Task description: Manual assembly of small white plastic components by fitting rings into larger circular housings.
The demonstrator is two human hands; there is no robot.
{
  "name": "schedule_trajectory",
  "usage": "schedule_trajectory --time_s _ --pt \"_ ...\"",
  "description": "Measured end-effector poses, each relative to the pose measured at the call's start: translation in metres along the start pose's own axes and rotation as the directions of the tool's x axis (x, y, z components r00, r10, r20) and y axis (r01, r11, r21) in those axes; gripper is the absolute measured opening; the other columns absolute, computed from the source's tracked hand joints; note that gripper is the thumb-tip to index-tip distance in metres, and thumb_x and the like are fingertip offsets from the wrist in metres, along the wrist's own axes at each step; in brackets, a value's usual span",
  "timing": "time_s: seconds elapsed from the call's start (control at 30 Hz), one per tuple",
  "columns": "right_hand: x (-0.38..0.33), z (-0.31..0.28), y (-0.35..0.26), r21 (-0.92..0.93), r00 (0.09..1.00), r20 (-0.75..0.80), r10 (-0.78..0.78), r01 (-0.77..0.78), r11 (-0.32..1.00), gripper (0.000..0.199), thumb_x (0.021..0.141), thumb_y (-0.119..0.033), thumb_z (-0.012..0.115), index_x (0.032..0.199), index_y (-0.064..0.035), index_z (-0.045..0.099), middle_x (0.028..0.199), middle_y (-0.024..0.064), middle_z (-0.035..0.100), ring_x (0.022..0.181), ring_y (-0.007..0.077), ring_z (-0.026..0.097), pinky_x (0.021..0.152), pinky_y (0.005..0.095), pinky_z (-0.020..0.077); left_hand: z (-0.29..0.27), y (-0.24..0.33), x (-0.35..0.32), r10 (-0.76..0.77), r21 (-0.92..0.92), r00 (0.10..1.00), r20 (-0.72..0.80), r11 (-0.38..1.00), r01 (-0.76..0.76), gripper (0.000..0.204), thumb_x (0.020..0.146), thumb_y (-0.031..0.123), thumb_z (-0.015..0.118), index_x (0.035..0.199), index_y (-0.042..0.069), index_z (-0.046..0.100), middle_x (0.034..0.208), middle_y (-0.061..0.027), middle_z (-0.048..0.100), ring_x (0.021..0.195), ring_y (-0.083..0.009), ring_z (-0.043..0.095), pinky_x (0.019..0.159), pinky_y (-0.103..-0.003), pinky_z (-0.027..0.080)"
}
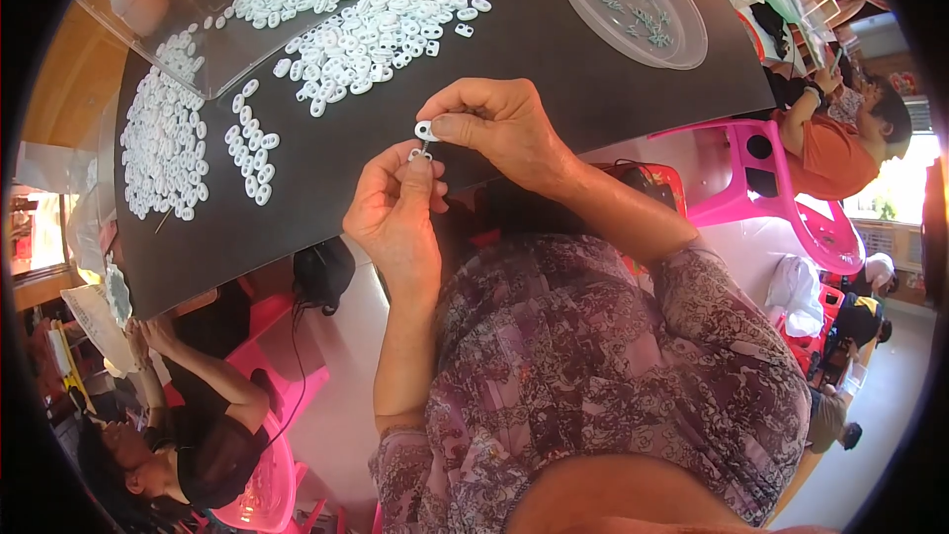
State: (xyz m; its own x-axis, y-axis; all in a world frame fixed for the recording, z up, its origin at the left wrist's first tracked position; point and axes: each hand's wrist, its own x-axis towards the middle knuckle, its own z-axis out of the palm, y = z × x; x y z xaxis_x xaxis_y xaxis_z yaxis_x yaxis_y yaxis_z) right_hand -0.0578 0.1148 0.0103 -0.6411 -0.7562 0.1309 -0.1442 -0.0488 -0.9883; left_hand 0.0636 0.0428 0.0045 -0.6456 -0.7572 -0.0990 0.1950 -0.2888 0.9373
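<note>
Just past the near edge of the dark table, both my hands are raised close together. My right hand (pixel 504 131) is closed, pinching a small white oval plastic piece with a hole (pixel 424 130) between thumb and fingers. Below it, my left hand (pixel 397 200) is closed on another small white plastic piece (pixel 419 153), its thumb covering most of it. A thin, dark metal-looking bit (pixel 426 146) spans the gap between the two pieces; whether it is a screw or a spring I cannot tell.
Heaps of white oval pieces (pixel 356 44) (pixel 163 143) cover the table's far left, beside a transparent box (pixel 213 79). A round transparent tray (pixel 682 54) at the far right holds small grey metal parts (pixel 643 25). Other people sit at left (pixel 213 445) and right (pixel 835 153), near pink chairs (pixel 736 178).
</note>
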Motion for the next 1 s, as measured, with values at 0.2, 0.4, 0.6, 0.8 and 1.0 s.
schedule_trajectory --time_s 0.2,0.4,0.6,0.8,1.0 --pt "-0.003 0.000 -0.004 -0.059 0.998 0.037 0.054 -0.052 0.997 0.012 0.083 -0.004 0.060 0.092 0.0010 0.066 0.082 0.0012 0.064 0.076 0.0047 0.055 0.068 0.0193 0.0449 -0.002 -0.001 0.000 -0.003 0.002 1.000 -0.005 1.000 0.003 0.013 0.087 0.004 0.057 0.097 -0.004 0.060 0.076 -0.0070 0.062 0.061 -0.0077 0.056 0.051 -0.018 0.045" --pt "-0.003 0.005 0.001 -0.060 0.999 -0.015 -0.041 0.040 0.997 0.010 0.079 -0.005 0.061 0.085 0.0021 0.065 0.068 0.0030 0.061 0.065 0.0057 0.053 0.058 0.0227 0.0435 -0.002 0.000 -0.001 -0.017 -0.008 1.000 -0.008 1.000 0.017 0.012 0.087 0.004 0.057 0.096 -0.004 0.060 0.074 -0.0062 0.062 0.060 -0.0075 0.055 0.051 -0.018 0.044" --pt "-0.005 0.005 -0.005 -0.109 0.999 0.035 -0.003 0.007 0.994 0.010 0.082 -0.002 0.061 0.090 0.0001 0.066 0.082 0.0015 0.062 0.077 0.0058 0.055 0.068 0.0206 0.0446 -0.002 0.000 -0.001 -0.004 -0.024 1.000 -0.005 1.000 0.004 0.012 0.087 0.004 0.057 0.096 -0.004 0.060 0.075 -0.0061 0.062 0.060 -0.0076 0.055 0.051 -0.018 0.044" --pt "-0.008 0.012 -0.008 -0.076 0.999 0.026 -0.026 0.028 0.997 0.008 0.083 -0.001 0.059 0.088 0.0009 0.065 0.079 0.0028 0.059 0.072 0.0076 0.056 0.065 0.0222 0.0453 0.002 0.000 0.000 0.048 -0.052 0.999 -0.025 0.997 -0.049 0.017 0.086 0.002 0.057 0.102 -0.006 0.058 0.075 -0.0084 0.062 0.059 -0.0099 0.056 0.050 -0.021 0.046" --pt "-0.009 0.010 -0.005 -0.131 0.996 0.053 -0.067 0.073 0.989 0.008 0.084 0.000 0.057 0.088 0.0019 0.064 0.079 0.0051 0.057 0.069 0.0097 0.058 0.063 0.0234 0.0462 0.002 -0.002 0.000 0.076 -0.086 0.997 0.006 0.993 -0.076 0.024 0.087 0.002 0.057 0.108 -0.007 0.055 0.077 -0.0092 0.061 0.061 -0.0112 0.056 0.052 -0.022 0.047"
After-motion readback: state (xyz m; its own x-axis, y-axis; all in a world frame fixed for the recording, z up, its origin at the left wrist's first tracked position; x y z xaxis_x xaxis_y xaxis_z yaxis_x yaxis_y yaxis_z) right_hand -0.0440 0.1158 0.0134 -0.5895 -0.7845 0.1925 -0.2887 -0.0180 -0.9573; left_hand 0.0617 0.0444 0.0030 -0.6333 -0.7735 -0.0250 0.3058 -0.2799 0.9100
